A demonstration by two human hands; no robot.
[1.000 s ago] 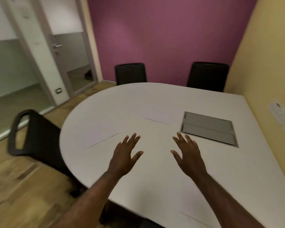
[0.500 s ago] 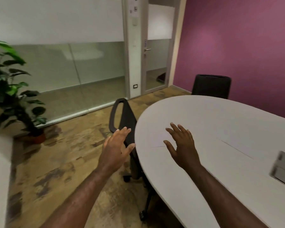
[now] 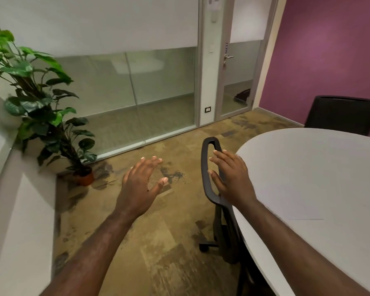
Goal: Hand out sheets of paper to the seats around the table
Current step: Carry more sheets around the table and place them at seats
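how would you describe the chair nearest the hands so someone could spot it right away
Find the white rounded table on the right. At its left edge stands a black chair, seen edge-on behind the right hand. Unlike the solid-backed chair by the purple wall, its back is an open loop.

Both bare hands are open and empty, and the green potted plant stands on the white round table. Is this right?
Not quite. In the head view the green potted plant stands on the floor in the corner, not on the white round table. Both hands, left and right, are open and empty.

Two bare forearms with no sleeves, watch or rings in sight; the left grip [image 3: 140, 181] and right grip [image 3: 231, 176] have short, pale, neatly trimmed fingernails and nothing worn on them
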